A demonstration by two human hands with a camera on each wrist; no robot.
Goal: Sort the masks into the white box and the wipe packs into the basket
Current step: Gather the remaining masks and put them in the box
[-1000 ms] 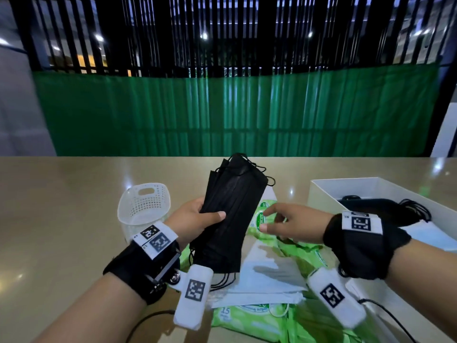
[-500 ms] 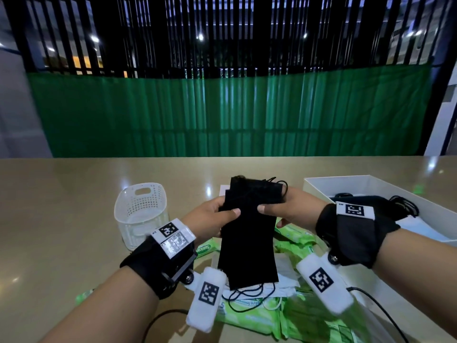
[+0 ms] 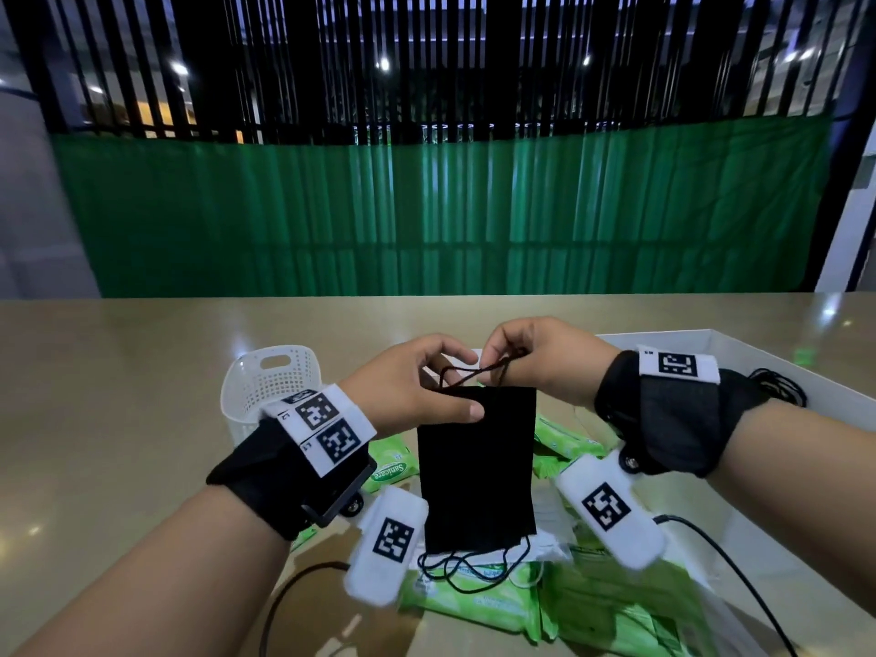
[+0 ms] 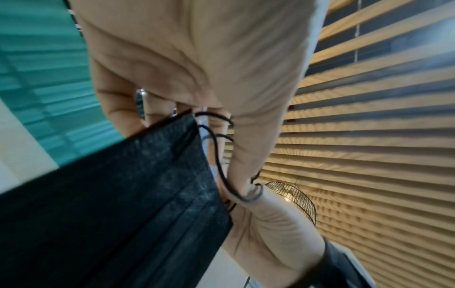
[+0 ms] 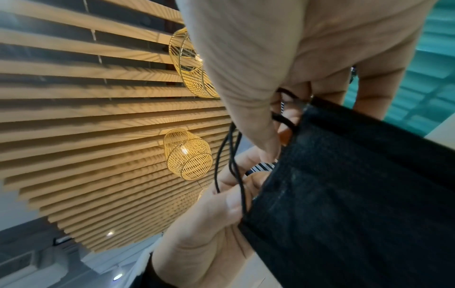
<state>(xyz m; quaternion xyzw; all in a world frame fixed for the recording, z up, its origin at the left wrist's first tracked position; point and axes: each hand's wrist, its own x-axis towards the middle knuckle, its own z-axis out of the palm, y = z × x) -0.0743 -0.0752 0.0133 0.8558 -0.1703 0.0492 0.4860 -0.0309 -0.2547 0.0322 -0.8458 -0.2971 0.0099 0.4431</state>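
A stack of black masks (image 3: 476,467) hangs upright above the table between my hands. My left hand (image 3: 422,391) pinches its top left corner with thumb and fingers. My right hand (image 3: 526,362) grips the top right corner and pinches the black ear loops (image 3: 474,374). Both wrist views show the black masks (image 4: 110,204) (image 5: 357,194) held at the fingers. Green wipe packs (image 3: 479,597) and white masks (image 3: 545,547) lie on the table underneath. The white basket (image 3: 265,377) stands to the left, the white box (image 3: 758,353) to the right.
The white box holds dark masks with loops (image 3: 777,386) at its far side. A black cable (image 3: 739,576) runs along the box's near wall, and another cable (image 3: 284,595) lies by my left forearm. The tan table (image 3: 118,419) stretches left of the basket.
My right hand came over from the wipe packs and took the top of the black mask stack. Both hands lifted the stack upright, and the right fingers now pinch the ear loops.
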